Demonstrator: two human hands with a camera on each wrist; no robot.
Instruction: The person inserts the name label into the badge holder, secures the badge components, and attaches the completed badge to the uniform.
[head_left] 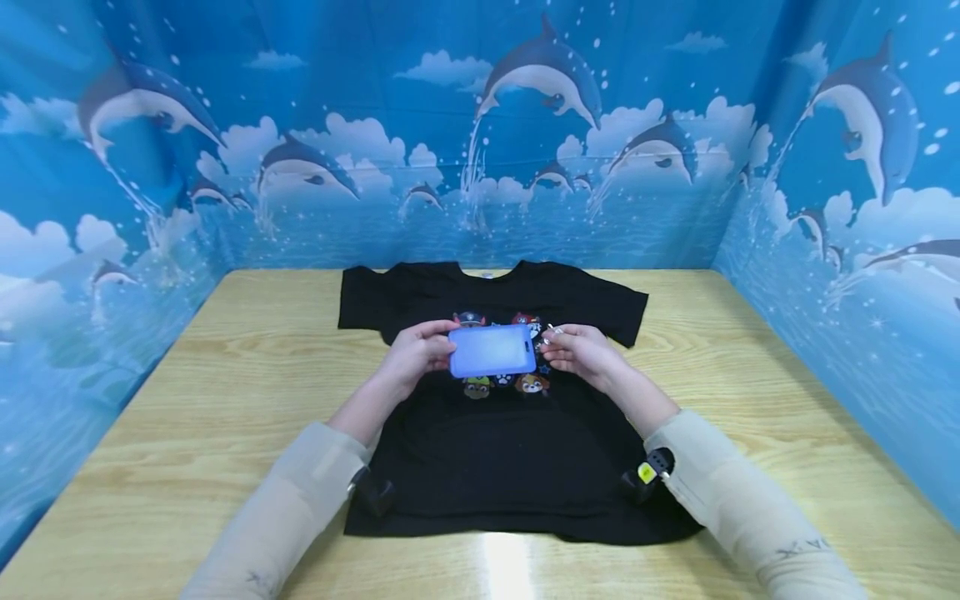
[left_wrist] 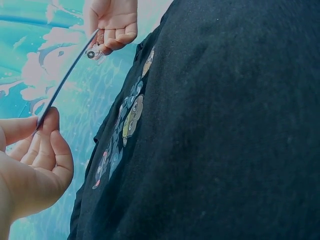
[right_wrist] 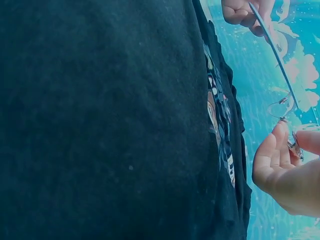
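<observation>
A blue badge holder (head_left: 491, 350), flat and rectangular with a small slot in its right end, is held above a black T-shirt (head_left: 502, 467). My left hand (head_left: 414, 358) pinches its left end between thumb and fingers. Just off the slotted end, my right hand (head_left: 585, 354) pinches a small metal badge clip (right_wrist: 295, 146). A clear strap (right_wrist: 281, 107) curves from that clip towards the holder's edge; whether it passes through the slot I cannot tell. Seen edge-on in the left wrist view, the holder (left_wrist: 65, 79) is a thin line between both hands.
The T-shirt lies spread on a wooden table (head_left: 247, 417), its neckline at the far side and a cartoon print (head_left: 532, 383) partly behind the holder. A blue curtain (head_left: 420, 167) with dolphins surrounds the table at the back and sides.
</observation>
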